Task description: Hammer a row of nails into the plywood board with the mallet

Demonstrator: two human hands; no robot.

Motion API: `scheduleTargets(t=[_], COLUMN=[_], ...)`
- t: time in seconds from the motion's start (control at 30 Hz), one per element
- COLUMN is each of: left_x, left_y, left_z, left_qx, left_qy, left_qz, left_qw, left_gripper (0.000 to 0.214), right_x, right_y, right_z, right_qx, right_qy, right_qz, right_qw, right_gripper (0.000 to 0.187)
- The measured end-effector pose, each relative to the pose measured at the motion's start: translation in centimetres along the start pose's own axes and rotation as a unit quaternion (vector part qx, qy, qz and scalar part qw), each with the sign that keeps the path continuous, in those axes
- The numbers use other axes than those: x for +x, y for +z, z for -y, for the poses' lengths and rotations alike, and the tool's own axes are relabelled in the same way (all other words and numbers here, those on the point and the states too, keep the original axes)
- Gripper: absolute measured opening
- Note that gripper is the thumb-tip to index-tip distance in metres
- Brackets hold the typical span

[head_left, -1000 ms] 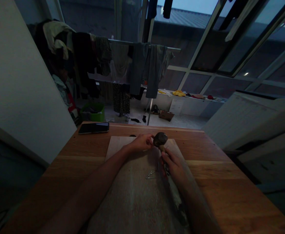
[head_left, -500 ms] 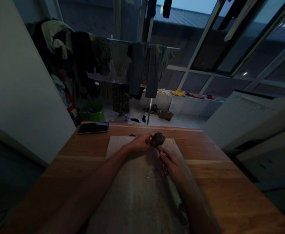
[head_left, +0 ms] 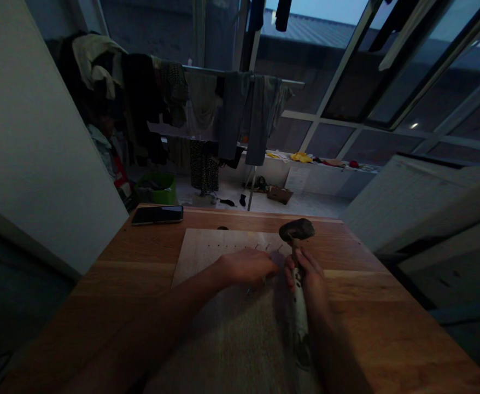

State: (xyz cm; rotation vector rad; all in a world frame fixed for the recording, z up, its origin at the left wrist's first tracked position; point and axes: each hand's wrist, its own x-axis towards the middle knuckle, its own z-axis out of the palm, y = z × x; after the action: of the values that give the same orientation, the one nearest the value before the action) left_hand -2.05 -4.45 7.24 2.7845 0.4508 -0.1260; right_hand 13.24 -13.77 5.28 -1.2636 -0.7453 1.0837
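My right hand [head_left: 310, 276] grips a hammer [head_left: 300, 309] near its head, with the pale, worn handle slanting down toward me. The dark hammer head [head_left: 297, 230] is raised over the far right corner of a wooden board [head_left: 223, 339]. My left hand [head_left: 250, 266] is low over the board, fingers curled down and together; what they hold, if anything, is hidden. Just below those fingers a bit of the loose nails [head_left: 249, 291] shows. Along the board's far edge a few thin nails [head_left: 268, 247] stand up, slightly tilted, in line with several small dark dots [head_left: 218, 245].
The board lies on a wooden table [head_left: 371, 306]. A phone [head_left: 157, 215] rests at the table's far left corner, and a small dark round thing [head_left: 222, 227] sits behind the board. Beyond are a laundry rack [head_left: 240, 71] with clothes and a green basket [head_left: 156, 189].
My left hand has left the hammer head's side and come nearer, over the loose nails. The hammer has moved right, its head turned sideways, uncovering the row of nails.
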Motion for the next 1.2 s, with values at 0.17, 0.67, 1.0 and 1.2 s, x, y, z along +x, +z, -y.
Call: scheduleTargets(t=[0.17, 0.67, 1.0, 1.2], left_x=[0.4, -0.2, -0.5, -0.4], left_y=[0.6, 2.6, 2.2, 2.6], left_z=[0.0, 10.9, 10.9, 11.0], left_qx=[0.04, -0.411, -0.376, -0.363], left_qy=[0.012, -0.085, -0.075, -0.067], left_qz=[-0.011, -0.26, -0.181, -0.171], left_qw=[0.999, 0.87, 0.906, 0.914], left_gripper=[0.022, 0.018, 0.011, 0.014], right_x=[0.2, -0.1, -0.5, -0.7], right_y=[0.2, 1.2, 1.8, 2.2], right_z=[-0.6, -0.6, -0.5, -0.7], right_qx=[0.003, 0.0, -0.022, -0.023], right_qy=[-0.026, -0.016, -0.012, -0.003], right_qz=[0.01, 0.038, 0.066, 0.078], right_qw=[1.0, 0.999, 0.997, 0.997], right_gripper=[0.051, 0.05, 0.039, 0.038])
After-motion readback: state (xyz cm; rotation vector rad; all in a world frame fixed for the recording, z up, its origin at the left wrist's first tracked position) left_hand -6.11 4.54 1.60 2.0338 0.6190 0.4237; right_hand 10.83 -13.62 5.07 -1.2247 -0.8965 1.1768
